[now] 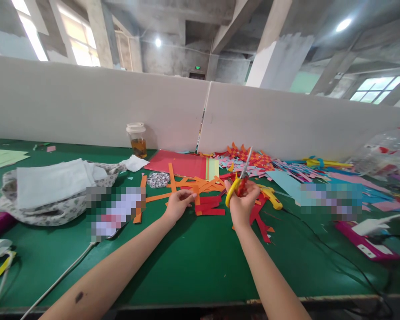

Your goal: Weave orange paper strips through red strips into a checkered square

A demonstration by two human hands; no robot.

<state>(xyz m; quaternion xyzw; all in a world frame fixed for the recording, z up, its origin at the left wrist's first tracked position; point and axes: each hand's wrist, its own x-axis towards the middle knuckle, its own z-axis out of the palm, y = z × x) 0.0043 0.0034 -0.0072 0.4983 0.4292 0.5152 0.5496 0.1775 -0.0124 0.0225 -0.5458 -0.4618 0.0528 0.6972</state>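
Observation:
My left hand point(179, 205) is closed in a pinch on an orange paper strip point(197, 201) that crosses several red paper strips point(211, 206) over the green table. In my right hand point(242, 208) is a pair of scissors point(233, 194) with yellow handles, its blades pointing up and away. Loose orange strips point(183, 183) lie just beyond my left hand. A yellow glue gun point(270, 197) with a dark cord rests right beside my right hand, and more red paper pieces point(262, 226) are under and near that wrist.
A phone point(120, 212) on a cable and a floral cloth bag point(50, 215) lie left. A lidded cup point(138, 141) stands by the white partition point(173, 106). Woven orange-red paper point(243, 154) and scraps fill the back right. A purple power strip point(366, 244) sits right.

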